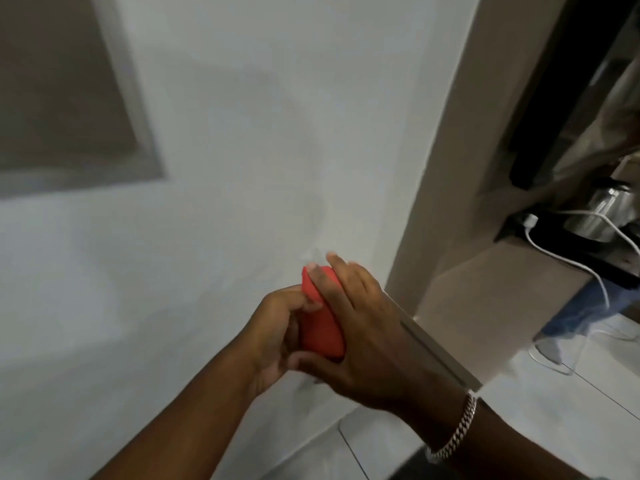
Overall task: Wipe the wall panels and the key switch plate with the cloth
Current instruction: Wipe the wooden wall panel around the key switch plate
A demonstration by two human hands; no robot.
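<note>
Both hands, left hand [277, 327] and right hand [360, 327], clasp the bunched red cloth [320, 320] just before the white wall panel [259, 133], seemingly refolding it for wiping; key switch plate not discernible.

The wall [242, 133] is the landmark. Both hands are in front of its lower right part, the cloth [320, 317] between the left hand [277, 327] and the right hand [360, 327]. A shelf [519, 282] lies right of the wall; a kettle [602, 209] and cable [568, 258] rest on it.
</note>
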